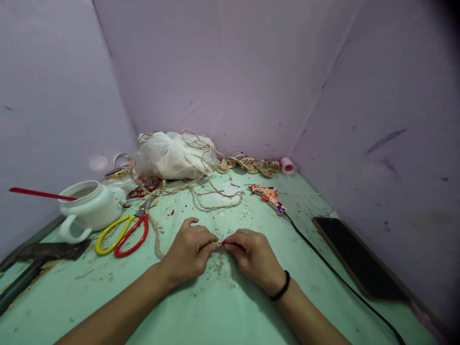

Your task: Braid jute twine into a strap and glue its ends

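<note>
Near the middle of the green tabletop, my left hand point(190, 249) pinches a short, thin, pale strand point(216, 242) that looks like braided twine. My right hand point(253, 256), with a black band on its wrist, is closed on a small red piece point(223, 243) at the strand's other end. The fingertips nearly meet, so most of what they hold is hidden. A length of braided twine point(157, 235) runs down behind my left wrist. To the left lie scissors point(131, 235) with one yellow and one red handle.
A white teapot point(91, 206) holding a red stick and a hammer-like tool point(39, 256) are at left. A white plastic bag point(172, 155), coiled twine pieces point(247, 164) and a pink spool point(288, 166) line the back. A patterned glue gun point(269, 197), its black cord and a phone point(355, 254) are right.
</note>
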The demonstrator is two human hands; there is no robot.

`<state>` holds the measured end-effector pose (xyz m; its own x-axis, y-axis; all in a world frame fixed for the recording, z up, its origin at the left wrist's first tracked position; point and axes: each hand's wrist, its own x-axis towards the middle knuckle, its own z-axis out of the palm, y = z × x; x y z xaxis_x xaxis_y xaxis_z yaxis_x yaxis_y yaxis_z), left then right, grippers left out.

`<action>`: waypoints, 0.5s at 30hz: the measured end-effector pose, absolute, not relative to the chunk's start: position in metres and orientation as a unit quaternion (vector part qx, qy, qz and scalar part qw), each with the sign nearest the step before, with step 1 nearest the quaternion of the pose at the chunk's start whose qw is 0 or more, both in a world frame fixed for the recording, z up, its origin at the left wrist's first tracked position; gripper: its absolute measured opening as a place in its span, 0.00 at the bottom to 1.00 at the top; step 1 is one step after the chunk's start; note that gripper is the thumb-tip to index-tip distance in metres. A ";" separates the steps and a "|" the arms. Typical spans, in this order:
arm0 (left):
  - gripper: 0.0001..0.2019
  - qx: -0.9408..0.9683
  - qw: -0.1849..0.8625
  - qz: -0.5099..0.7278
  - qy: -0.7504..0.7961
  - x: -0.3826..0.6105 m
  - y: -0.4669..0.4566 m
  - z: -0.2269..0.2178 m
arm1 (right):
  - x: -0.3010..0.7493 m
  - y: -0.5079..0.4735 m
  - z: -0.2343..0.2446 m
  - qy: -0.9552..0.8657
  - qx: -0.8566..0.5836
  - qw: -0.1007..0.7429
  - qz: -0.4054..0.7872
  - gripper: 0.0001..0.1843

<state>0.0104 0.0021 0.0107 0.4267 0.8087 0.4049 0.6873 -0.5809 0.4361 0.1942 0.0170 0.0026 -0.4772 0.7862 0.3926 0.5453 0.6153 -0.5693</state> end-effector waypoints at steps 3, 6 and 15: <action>0.09 0.839 0.124 0.237 0.475 0.002 0.007 0.019 | 0.200 0.021 0.005 -0.829 -0.403 0.332 0.200 0.09; 0.10 0.837 0.152 0.178 0.495 -0.022 0.016 0.031 | 0.216 0.029 0.009 -0.808 -0.428 0.356 0.194 0.10; 0.16 0.730 0.054 0.338 0.591 -0.124 0.046 0.071 | 0.259 0.053 0.022 -0.595 -0.650 0.459 0.114 0.12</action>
